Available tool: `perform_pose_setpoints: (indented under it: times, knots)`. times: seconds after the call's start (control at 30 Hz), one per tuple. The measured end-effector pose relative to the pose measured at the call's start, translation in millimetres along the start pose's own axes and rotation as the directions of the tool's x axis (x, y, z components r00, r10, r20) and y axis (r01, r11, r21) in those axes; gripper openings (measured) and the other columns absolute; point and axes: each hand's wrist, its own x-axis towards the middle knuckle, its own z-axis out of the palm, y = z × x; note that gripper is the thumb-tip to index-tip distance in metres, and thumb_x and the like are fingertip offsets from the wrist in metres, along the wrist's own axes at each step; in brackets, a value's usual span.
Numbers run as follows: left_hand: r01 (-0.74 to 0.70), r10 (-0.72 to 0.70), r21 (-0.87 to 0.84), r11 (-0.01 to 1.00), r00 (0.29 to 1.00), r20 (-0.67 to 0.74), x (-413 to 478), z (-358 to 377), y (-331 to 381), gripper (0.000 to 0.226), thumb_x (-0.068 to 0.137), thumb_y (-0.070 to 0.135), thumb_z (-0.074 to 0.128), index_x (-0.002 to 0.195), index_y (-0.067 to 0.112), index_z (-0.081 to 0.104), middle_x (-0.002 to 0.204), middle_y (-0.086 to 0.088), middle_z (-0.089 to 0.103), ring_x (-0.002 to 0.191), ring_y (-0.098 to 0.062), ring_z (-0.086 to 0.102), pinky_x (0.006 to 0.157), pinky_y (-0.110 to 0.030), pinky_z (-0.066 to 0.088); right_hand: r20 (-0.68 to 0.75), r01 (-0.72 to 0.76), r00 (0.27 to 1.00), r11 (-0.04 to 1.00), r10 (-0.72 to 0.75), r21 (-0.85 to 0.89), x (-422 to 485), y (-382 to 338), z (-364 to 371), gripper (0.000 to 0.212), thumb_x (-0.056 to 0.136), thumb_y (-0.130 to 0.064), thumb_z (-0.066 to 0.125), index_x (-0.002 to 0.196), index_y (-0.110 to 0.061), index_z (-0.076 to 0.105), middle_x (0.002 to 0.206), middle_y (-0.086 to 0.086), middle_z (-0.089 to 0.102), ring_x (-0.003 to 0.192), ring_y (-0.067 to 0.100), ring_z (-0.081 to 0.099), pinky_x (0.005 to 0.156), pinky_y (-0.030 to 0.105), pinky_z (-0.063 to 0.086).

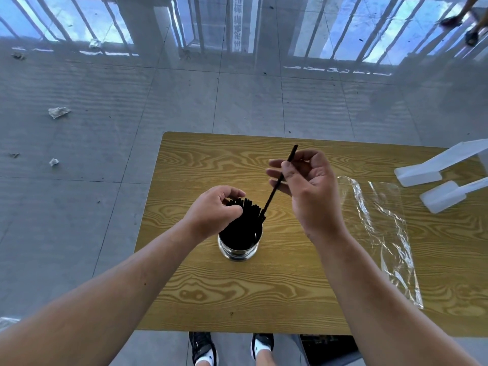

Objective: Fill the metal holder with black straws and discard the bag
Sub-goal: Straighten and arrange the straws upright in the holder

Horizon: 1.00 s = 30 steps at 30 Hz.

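A round metal holder [238, 252] stands near the middle of the wooden table [237, 294], packed with black straws [247, 220] that fan out above its rim. My left hand [215, 211] grips the tops of the bundled straws on their left side. My right hand [307, 186] pinches a single black straw [274, 190] between thumb and fingers; it slants down so that its lower end meets the bundle at the holder's right edge. The clear plastic bag [380, 233] lies flat and crumpled on the table to the right of my right arm.
Two white plastic pieces [438, 180] rest at the table's far right corner. Crumpled paper scraps [58, 112] lie on the grey tiled floor to the left. My shoes [203, 350] show below the table's near edge. Another person's feet [459, 25] stand at top right.
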Motion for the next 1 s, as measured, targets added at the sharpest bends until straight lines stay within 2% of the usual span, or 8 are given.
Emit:
perform_pose_setpoints:
  times: [0.13,0.23,0.3,0.4,0.5,0.63,0.73,1.0]
  knots:
    - [0.021,-0.022,-0.068,0.997,1.0,-0.002,-1.5,6.0,2.0,0.039,0.064,0.041,0.063,0.099,0.051,0.075,0.1,0.026,0.073,0.089,0.009,0.069,0.064,-0.009,0.052,0.005,0.002,1.0,0.993,-0.003,0.121,0.7,7.2,5.2,0.009,0.103,-0.009,0.059,0.108,-0.016,0.057,0.111,0.013,0.081,0.108,0.031,0.078,0.09,0.043,0.064]
    - [0.01,-0.01,-0.07,0.997,1.0,-0.009,-0.4,8.6,2.5,0.041,0.061,0.043,0.064,0.1,0.051,0.075,0.095,0.026,0.075,0.084,0.007,0.07,0.063,-0.011,0.052,0.104,-0.085,0.989,0.979,0.106,-0.184,-11.3,34.7,7.9,0.012,0.098,-0.015,0.067,0.107,-0.021,0.06,0.107,0.005,0.082,0.106,0.021,0.078,0.098,0.048,0.062]
    - [-0.002,0.002,-0.058,0.998,1.0,0.004,2.4,8.9,2.0,0.041,0.063,0.044,0.067,0.102,0.049,0.075,0.098,0.022,0.077,0.088,0.004,0.072,0.07,-0.016,0.055,0.136,-0.102,0.974,0.888,0.18,-0.448,-21.3,51.6,-1.4,0.016,0.095,-0.025,0.073,0.105,-0.03,0.063,0.107,-0.007,0.08,0.106,0.008,0.075,0.096,0.046,0.061]
    - [-0.033,0.031,0.056,0.998,0.999,0.021,6.9,9.2,1.1,0.04,0.068,0.047,0.073,0.108,0.047,0.073,0.11,0.019,0.073,0.1,0.0,0.069,0.083,-0.022,0.057,0.056,-0.113,0.982,0.799,0.181,-0.591,-25.2,60.3,-19.6,0.021,0.092,-0.036,0.075,0.111,-0.036,0.066,0.109,-0.015,0.074,0.104,0.001,0.069,0.09,0.036,0.061]
    - [-0.077,0.07,0.212,0.974,0.997,0.043,10.4,12.4,-1.5,0.031,0.08,0.043,0.079,0.111,0.043,0.073,0.115,0.02,0.066,0.106,0.001,0.061,0.086,-0.019,0.049,0.073,-0.175,0.951,0.721,0.299,-0.671,-24.8,66.8,-23.5,0.031,0.093,-0.04,0.077,0.122,-0.032,0.07,0.102,-0.012,0.073,0.088,0.006,0.069,0.08,0.033,0.062]
    - [-0.119,0.127,0.298,0.947,0.992,-0.008,13.4,14.5,-3.4,0.013,0.086,0.035,0.08,0.097,0.04,0.076,0.104,0.02,0.065,0.098,0.006,0.057,0.078,-0.014,0.041,0.078,-0.158,0.954,0.704,0.291,-0.692,-21.3,75.2,-13.8,0.018,0.095,-0.033,0.074,0.112,-0.029,0.078,0.09,-0.011,0.074,0.075,0.003,0.065,0.069,0.023,0.052]
    - [-0.109,0.133,0.313,0.944,0.99,-0.057,13.4,12.1,-3.9,0.011,0.085,0.032,0.082,0.091,0.039,0.077,0.099,0.02,0.066,0.095,0.005,0.058,0.079,-0.014,0.042,0.103,-0.16,0.946,0.72,0.307,-0.675,-18.7,77.9,-6.2,0.019,0.093,-0.037,0.072,0.11,-0.032,0.079,0.095,-0.013,0.074,0.077,0.001,0.064,0.069,0.019,0.048]
    - [-0.05,0.069,0.231,0.972,0.995,-0.078,12.0,9.9,-6.6,0.007,0.083,0.037,0.086,0.084,0.033,0.08,0.087,0.019,0.074,0.086,0.008,0.066,0.067,-0.023,0.055,0.076,-0.151,0.955,0.692,0.285,-0.706,-17.8,83.9,-4.2,0.009,0.093,-0.031,0.072,0.099,-0.032,0.079,0.09,-0.016,0.074,0.075,0.0,0.063,0.067,0.021,0.048]
